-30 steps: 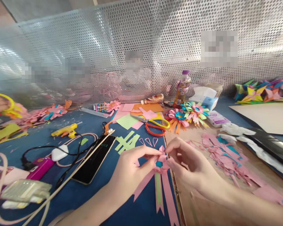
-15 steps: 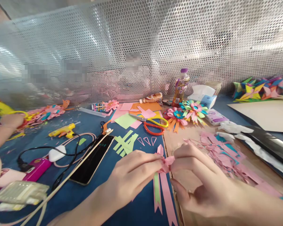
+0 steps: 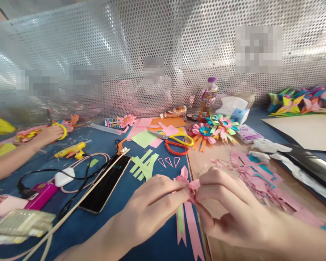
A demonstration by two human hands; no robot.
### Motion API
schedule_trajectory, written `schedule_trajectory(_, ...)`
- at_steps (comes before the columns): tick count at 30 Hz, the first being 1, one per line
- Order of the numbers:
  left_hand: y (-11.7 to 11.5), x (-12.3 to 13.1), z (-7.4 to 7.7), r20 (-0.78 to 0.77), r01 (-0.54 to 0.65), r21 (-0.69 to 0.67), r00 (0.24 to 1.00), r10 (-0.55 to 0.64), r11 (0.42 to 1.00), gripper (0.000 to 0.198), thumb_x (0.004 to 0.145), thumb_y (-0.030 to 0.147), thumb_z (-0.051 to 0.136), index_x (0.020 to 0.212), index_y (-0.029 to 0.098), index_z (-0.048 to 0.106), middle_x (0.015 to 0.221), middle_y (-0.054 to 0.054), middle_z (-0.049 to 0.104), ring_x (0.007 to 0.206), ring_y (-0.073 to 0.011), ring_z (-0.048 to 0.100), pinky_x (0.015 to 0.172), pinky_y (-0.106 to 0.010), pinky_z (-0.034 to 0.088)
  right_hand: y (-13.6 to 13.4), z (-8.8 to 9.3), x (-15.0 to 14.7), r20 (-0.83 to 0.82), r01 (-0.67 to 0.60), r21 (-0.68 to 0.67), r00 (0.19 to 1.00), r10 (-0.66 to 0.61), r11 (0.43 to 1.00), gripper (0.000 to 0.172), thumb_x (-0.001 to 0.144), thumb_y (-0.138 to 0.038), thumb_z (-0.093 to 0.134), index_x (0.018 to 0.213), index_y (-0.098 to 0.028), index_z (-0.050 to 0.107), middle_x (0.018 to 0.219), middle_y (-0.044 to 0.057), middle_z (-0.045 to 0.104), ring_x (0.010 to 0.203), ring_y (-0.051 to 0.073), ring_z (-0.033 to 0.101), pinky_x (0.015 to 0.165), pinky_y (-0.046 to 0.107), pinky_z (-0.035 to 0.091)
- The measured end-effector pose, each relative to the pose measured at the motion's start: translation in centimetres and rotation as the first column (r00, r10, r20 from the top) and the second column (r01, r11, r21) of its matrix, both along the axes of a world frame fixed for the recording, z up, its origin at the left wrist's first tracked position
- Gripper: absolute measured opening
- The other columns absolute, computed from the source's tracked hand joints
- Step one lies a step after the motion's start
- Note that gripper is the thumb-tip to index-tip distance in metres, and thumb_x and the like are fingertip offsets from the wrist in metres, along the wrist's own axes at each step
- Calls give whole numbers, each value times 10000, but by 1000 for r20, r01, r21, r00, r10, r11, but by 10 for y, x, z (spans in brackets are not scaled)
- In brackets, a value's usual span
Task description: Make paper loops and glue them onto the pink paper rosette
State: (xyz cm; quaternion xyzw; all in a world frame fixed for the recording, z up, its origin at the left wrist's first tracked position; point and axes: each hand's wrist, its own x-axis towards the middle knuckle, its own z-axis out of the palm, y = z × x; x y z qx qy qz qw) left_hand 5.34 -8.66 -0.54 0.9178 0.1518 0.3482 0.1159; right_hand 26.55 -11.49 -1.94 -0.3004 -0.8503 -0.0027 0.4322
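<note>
The left hand (image 3: 154,208) and right hand (image 3: 232,210) meet at the near middle of the table (image 3: 141,246), over the seam between its blue part on the left and its brown part on the right. Between their fingertips is a small pink paper flower (image 3: 183,176), mostly covered by the fingers. The left hand's fingers lie close together and press on the flower's left side; its thumb is hidden. The right hand grips a petal at the flower's right side with bent fingertips, its thumb lower down; the exact thumb contact cannot be told. A pink tail (image 3: 195,232) and a green strip (image 3: 180,221) with a pink edge hang from the flower toward the near side.

Just beyond the hands lie three pink triangles (image 3: 176,158), with green strips (image 3: 145,165) to their left and scissors (image 3: 171,140) farther away. The phone (image 3: 105,185) is left of the left hand, and the glue gun (image 3: 73,149) is farther left. Paper scraps (image 3: 256,177) lie right of the right hand. Two larger flowers (image 3: 225,127) stand at the far right, before the bottle (image 3: 208,99) and tissues (image 3: 235,108). At the far left, another person's hand (image 3: 50,133) holds yellow-handled scissors (image 3: 63,131).
</note>
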Motion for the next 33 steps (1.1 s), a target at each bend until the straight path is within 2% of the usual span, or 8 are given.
schedule_trajectory(10,1,-2,-2,-22,18,-12,1000,-19,1000,405,824,0,549,1201,149,547,1108,-85,596,1014,-160,556,917,-273,444,0,0,0,-5,-5,-22,1000,5,1000,208,729,-3,543,870,-155,529,793,49,563,723,156,531,581,295,471)
schedule_trajectory(18,0,-2,-3,-34,15,-18,999,-16,1000,418,850,25,526,1239,180,524,1118,-76,597,1018,-158,553,912,-288,450,0,-2,0,-4,-2,-28,1000,2,1000,214,730,-4,545,886,-150,531,803,51,565,732,158,529,593,299,469)
schedule_trajectory(33,2,1,-1,-32,3,-12,999,-3,1000,424,819,-2,551,1205,171,546,1103,-81,609,1015,-168,564,908,-293,460,-1,-1,-1,12,11,-55,1000,-10,998,223,726,-24,540,901,-160,518,812,45,543,731,156,525,596,298,473)
